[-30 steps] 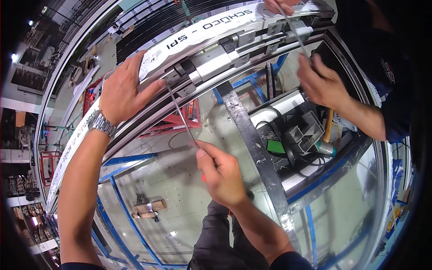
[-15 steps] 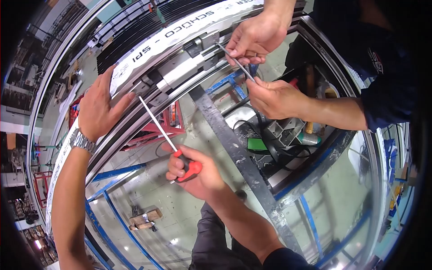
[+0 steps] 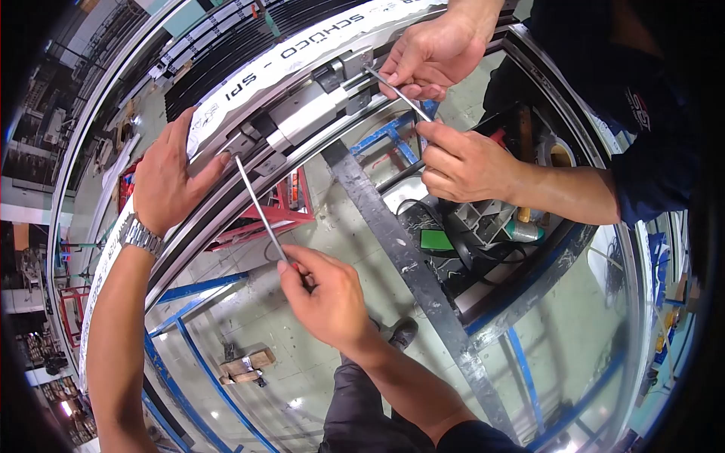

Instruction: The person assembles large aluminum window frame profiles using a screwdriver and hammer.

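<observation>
My left hand (image 3: 168,185), with a metal watch at the wrist, lies along a metal frame profile (image 3: 198,202), fingers stretched and thumb apart. The thumb tip is beside a silver hinge (image 3: 306,117). My right hand (image 3: 328,298) is closed around a screwdriver (image 3: 259,205). Its long shaft slants up and left, with the tip at the hinge's lower end; the handle, red in part, is mostly hidden by my fingers. At the hinge's upper end, a co-worker's two hands (image 3: 438,57) hold a thin metal rod (image 3: 402,96) whose tip is at the hinge.
A black tray (image 3: 483,298) to the right holds a hammer, a green block and black straps. A dark beam (image 3: 408,260) and blue rails (image 3: 521,377) support the frame. White printed film (image 3: 317,47) covers the outer profile. Wood blocks (image 3: 248,365) lie on the floor.
My right hand has rolled over, so its back now shows and the red handle is mostly covered. The screwdriver tip stays at the hinge. My left hand keeps its place.
</observation>
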Available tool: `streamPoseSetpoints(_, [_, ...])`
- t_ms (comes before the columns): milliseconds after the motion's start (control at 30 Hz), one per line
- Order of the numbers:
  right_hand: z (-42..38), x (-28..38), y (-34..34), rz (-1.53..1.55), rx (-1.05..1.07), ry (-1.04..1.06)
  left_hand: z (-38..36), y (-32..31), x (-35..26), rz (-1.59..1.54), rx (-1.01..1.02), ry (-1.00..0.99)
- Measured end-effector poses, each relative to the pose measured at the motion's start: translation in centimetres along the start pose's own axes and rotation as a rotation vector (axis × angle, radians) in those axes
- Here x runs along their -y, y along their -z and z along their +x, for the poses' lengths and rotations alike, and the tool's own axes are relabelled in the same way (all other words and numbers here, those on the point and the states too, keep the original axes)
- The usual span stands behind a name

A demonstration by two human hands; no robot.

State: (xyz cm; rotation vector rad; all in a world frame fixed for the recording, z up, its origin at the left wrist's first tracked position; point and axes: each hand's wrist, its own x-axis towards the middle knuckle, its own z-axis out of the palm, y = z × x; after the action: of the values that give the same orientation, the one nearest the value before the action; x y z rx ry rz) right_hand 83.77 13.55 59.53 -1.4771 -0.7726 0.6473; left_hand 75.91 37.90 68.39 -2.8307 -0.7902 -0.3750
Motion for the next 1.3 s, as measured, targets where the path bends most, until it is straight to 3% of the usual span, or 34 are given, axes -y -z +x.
streamPoseSetpoints(233, [0.4,1.0,0.4,0.327,0.126,-0.278,0.1,0.8,-0.4,-0.025,0.124,0.076])
streamPoseSetpoints(267, [0.3,1.0,0.5,0.358,0.143,-0.309,-0.1,0.1,0.2,0.028,0.039,0.016])
streamPoseSetpoints(367, [0.0,0.5,0.1,0.371,0.144,-0.269,-0.1,0.1,0.2,0.033,0.034,0.013])
streamPoseSetpoints(467, [0.6,-0.6,0.5,0.604,0.268,-0.381,-0.1,0.1,0.1,0.036,0.033,0.005])
streamPoseSetpoints(600, [1.6,-0.9,1.6,1.252,0.371,-0.602,0.0,0.3,0.1,0.010,0.037,0.010])
streamPoseSetpoints(700, [1.8,-0.7,1.6,1.261,0.354,-0.634,-0.1,0.2,0.1,0.005,0.042,0.016])
streamPoseSetpoints(800, [1.4,1.6,1.2,0.496,0.200,-0.491,-0.1,0.0,0.4,0.010,0.028,0.004])
streamPoseSetpoints(900, [0.9,0.3,-0.5,-0.363,-0.110,0.335,-0.1,0.0,0.4,0.008,0.026,-0.003])
streamPoseSetpoints(933, [0.5,0.6,-0.7,-0.518,-0.134,0.363,-0.2,0.1,0.3,0.007,0.030,0.000])
streamPoseSetpoints(1067, [0.3,0.6,-0.6,-0.652,-0.151,0.396,-0.1,0.3,0.1,-0.002,0.052,0.012])
streamPoseSetpoints(1300, [0.3,1.1,0.4,-0.619,-0.188,0.395,-0.1,0.2,0.2,0.012,0.036,-0.008])
